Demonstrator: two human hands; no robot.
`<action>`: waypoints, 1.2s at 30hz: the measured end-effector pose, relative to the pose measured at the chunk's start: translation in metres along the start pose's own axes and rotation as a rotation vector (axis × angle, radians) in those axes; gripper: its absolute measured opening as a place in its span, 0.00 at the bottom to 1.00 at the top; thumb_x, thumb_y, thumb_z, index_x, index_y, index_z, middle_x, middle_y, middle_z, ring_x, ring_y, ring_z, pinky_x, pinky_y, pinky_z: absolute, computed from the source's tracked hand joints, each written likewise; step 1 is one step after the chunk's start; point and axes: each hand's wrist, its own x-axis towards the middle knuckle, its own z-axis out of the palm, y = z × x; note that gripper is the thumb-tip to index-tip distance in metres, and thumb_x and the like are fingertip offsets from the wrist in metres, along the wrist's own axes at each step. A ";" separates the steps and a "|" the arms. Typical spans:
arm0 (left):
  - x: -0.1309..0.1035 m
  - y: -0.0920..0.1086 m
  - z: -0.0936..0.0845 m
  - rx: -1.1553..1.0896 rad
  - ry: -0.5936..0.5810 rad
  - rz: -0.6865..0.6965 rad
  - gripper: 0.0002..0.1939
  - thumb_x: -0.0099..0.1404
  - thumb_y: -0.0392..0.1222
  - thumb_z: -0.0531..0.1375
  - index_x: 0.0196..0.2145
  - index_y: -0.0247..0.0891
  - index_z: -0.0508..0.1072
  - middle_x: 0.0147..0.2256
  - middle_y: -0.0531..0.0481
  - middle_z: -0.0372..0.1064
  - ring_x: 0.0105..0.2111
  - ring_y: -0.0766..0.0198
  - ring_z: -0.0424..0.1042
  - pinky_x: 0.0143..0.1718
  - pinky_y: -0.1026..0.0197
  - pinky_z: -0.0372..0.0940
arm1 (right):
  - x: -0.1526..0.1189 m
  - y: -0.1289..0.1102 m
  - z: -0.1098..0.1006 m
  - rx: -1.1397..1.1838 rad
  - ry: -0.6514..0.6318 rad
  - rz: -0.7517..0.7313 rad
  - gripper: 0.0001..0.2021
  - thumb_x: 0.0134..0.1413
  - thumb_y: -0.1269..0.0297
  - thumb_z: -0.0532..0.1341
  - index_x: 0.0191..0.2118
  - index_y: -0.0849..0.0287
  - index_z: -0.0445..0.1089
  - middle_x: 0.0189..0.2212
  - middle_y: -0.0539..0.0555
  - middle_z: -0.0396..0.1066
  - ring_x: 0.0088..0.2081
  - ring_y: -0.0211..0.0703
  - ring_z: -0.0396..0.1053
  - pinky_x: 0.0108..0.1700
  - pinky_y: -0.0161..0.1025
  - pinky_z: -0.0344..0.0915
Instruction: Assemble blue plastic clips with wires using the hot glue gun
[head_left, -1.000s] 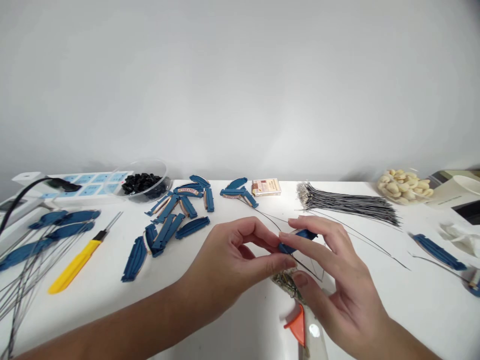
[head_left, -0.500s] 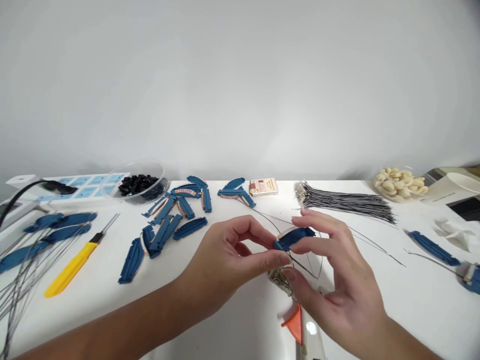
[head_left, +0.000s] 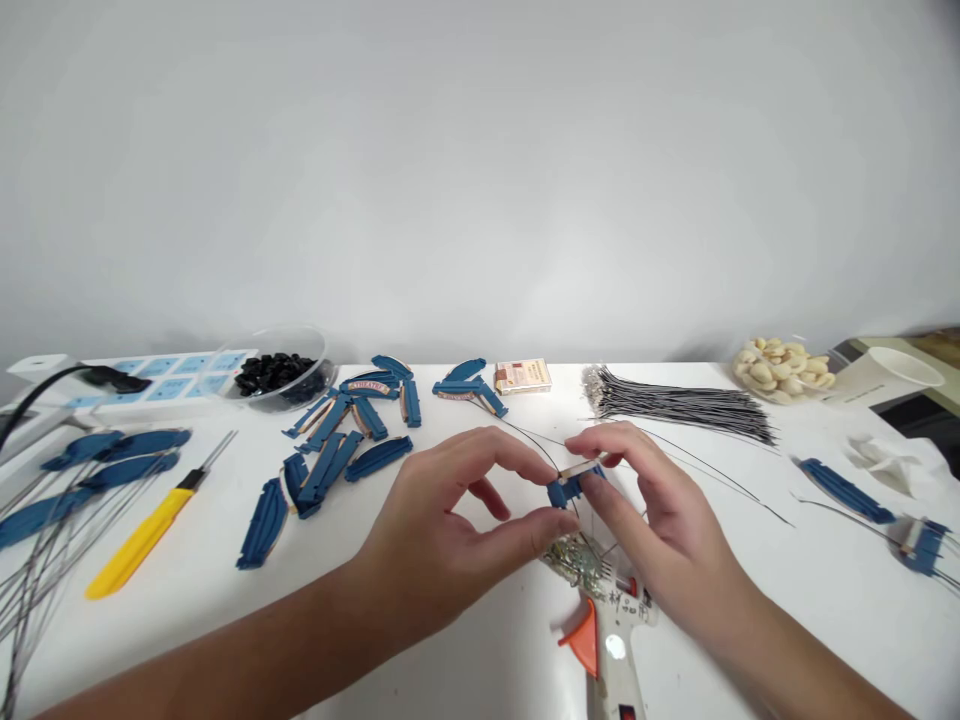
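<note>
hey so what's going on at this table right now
A person's left hand and right hand hold a small blue piece between them, above a glue gun with an orange trigger. More blue pieces lie on the table, with a yellow-handled tool and a bundle of dark wires.

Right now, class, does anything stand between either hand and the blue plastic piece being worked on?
Nothing visible does. The left hand and right hand both grip the blue plastic piece; the glue gun lies nearer the wearer.
</note>
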 end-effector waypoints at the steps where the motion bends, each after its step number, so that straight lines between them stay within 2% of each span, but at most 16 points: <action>1: -0.001 0.000 0.000 0.024 0.004 0.069 0.10 0.62 0.37 0.73 0.40 0.42 0.79 0.38 0.53 0.81 0.38 0.65 0.79 0.33 0.67 0.75 | 0.000 0.000 0.001 -0.030 0.007 -0.037 0.10 0.72 0.62 0.60 0.54 0.44 0.74 0.49 0.54 0.73 0.52 0.51 0.71 0.52 0.50 0.72; 5: -0.002 0.001 0.000 0.142 -0.008 0.342 0.11 0.63 0.32 0.73 0.42 0.40 0.79 0.39 0.50 0.80 0.39 0.64 0.78 0.37 0.64 0.74 | -0.002 0.001 0.001 -0.101 0.048 -0.116 0.13 0.69 0.69 0.61 0.52 0.45 0.77 0.36 0.51 0.71 0.39 0.45 0.72 0.41 0.43 0.72; 7: -0.002 0.002 0.000 0.189 -0.030 0.418 0.11 0.64 0.31 0.71 0.43 0.41 0.79 0.39 0.50 0.80 0.39 0.64 0.78 0.41 0.61 0.75 | -0.003 0.002 0.000 -0.099 0.084 -0.143 0.15 0.68 0.72 0.61 0.52 0.46 0.77 0.33 0.49 0.73 0.36 0.43 0.73 0.37 0.41 0.72; 10: -0.004 0.004 0.000 0.237 -0.083 0.392 0.11 0.66 0.32 0.70 0.43 0.44 0.78 0.40 0.50 0.80 0.41 0.62 0.77 0.44 0.60 0.74 | -0.004 0.003 -0.001 -0.091 0.134 -0.216 0.15 0.67 0.74 0.62 0.52 0.48 0.77 0.41 0.52 0.79 0.42 0.45 0.78 0.40 0.42 0.75; 13: -0.006 0.006 -0.001 0.248 -0.114 0.351 0.12 0.66 0.32 0.70 0.44 0.45 0.77 0.41 0.51 0.80 0.43 0.62 0.77 0.47 0.60 0.73 | -0.004 0.004 -0.001 -0.105 0.165 -0.262 0.16 0.65 0.75 0.63 0.52 0.49 0.78 0.47 0.53 0.80 0.49 0.48 0.78 0.46 0.44 0.77; 15: -0.005 0.007 -0.001 0.212 -0.115 0.345 0.14 0.63 0.36 0.73 0.44 0.45 0.77 0.42 0.51 0.79 0.43 0.62 0.76 0.48 0.59 0.72 | -0.003 0.004 -0.001 -0.108 0.183 -0.269 0.16 0.64 0.75 0.64 0.52 0.48 0.78 0.48 0.52 0.80 0.50 0.48 0.78 0.48 0.45 0.77; 17: -0.004 0.008 -0.002 0.144 -0.118 0.238 0.18 0.61 0.42 0.75 0.46 0.44 0.76 0.43 0.49 0.78 0.43 0.60 0.75 0.44 0.60 0.72 | -0.003 0.004 -0.002 -0.106 0.194 -0.278 0.17 0.64 0.75 0.64 0.52 0.48 0.78 0.48 0.52 0.79 0.50 0.48 0.78 0.49 0.45 0.77; 20: 0.001 0.009 -0.003 0.027 -0.136 -0.127 0.17 0.66 0.53 0.70 0.46 0.43 0.76 0.40 0.49 0.75 0.40 0.60 0.73 0.35 0.62 0.69 | -0.002 0.002 -0.003 -0.142 0.205 -0.310 0.17 0.64 0.76 0.64 0.53 0.49 0.77 0.49 0.53 0.79 0.52 0.47 0.77 0.51 0.46 0.76; 22: 0.006 0.010 -0.005 -0.034 -0.203 -0.350 0.17 0.69 0.58 0.65 0.46 0.43 0.77 0.35 0.51 0.70 0.35 0.62 0.69 0.32 0.62 0.65 | -0.002 0.000 -0.003 -0.199 0.203 -0.350 0.18 0.63 0.76 0.64 0.54 0.50 0.77 0.50 0.54 0.79 0.54 0.49 0.76 0.52 0.47 0.76; 24: 0.009 0.011 -0.006 -0.073 -0.296 -0.468 0.17 0.69 0.58 0.65 0.44 0.42 0.78 0.31 0.54 0.65 0.31 0.64 0.65 0.32 0.62 0.62 | -0.001 -0.001 -0.003 -0.259 0.179 -0.410 0.19 0.62 0.77 0.65 0.55 0.51 0.76 0.48 0.54 0.80 0.55 0.50 0.75 0.52 0.48 0.76; 26: 0.011 0.012 -0.006 -0.077 -0.338 -0.509 0.16 0.68 0.57 0.66 0.41 0.42 0.78 0.29 0.56 0.62 0.30 0.65 0.61 0.31 0.63 0.59 | -0.001 -0.003 -0.003 -0.292 0.134 -0.487 0.21 0.62 0.79 0.64 0.57 0.51 0.74 0.45 0.52 0.82 0.55 0.51 0.76 0.52 0.50 0.76; 29: 0.011 0.015 -0.006 -0.019 -0.320 -0.502 0.13 0.68 0.54 0.67 0.40 0.42 0.78 0.28 0.57 0.59 0.29 0.66 0.59 0.30 0.63 0.56 | 0.000 -0.005 -0.003 -0.306 0.079 -0.563 0.27 0.63 0.81 0.62 0.63 0.49 0.70 0.45 0.50 0.83 0.55 0.51 0.77 0.55 0.55 0.75; 33: 0.012 0.021 -0.005 0.117 -0.260 -0.386 0.12 0.70 0.52 0.64 0.36 0.41 0.77 0.27 0.57 0.62 0.29 0.66 0.58 0.30 0.63 0.55 | 0.000 -0.005 -0.004 -0.309 0.079 -0.589 0.29 0.63 0.82 0.59 0.64 0.48 0.69 0.47 0.50 0.83 0.57 0.53 0.77 0.56 0.60 0.74; 36: 0.018 0.032 -0.005 0.202 -0.250 -0.328 0.15 0.71 0.53 0.62 0.32 0.39 0.76 0.26 0.56 0.63 0.27 0.67 0.57 0.28 0.63 0.54 | 0.003 -0.007 -0.006 -0.284 0.122 -0.602 0.28 0.63 0.82 0.58 0.63 0.49 0.72 0.43 0.51 0.84 0.56 0.54 0.76 0.55 0.60 0.75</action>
